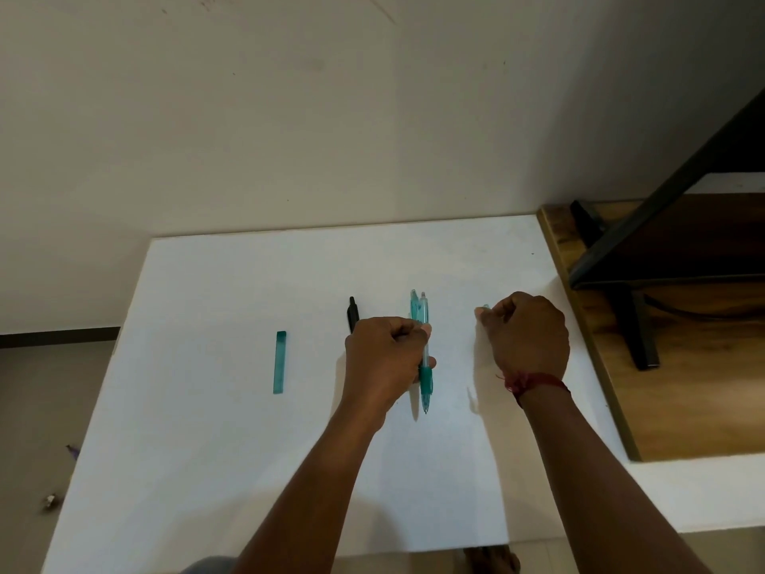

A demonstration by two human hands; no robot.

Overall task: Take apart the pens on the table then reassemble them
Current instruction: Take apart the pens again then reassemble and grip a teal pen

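Over the table (248,470) our left hand (381,362) grips the teal pen (425,383); our right hand (528,337) curls nearby. A case (280,362) lies well left, the black pen (352,314) half hidden, seemingly whole. Our right pinches a teal bit (485,308) (a cap, perhaps): dismantling has barely begun, we judge.

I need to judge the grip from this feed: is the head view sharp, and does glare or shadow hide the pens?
Head view: soft, no glare on the white table; the teal pen in the left hand casts a faint shadow just left of it; the small piece at the right hand fingertips is too blurred to identify; the wide-angle lens slants the table edges.
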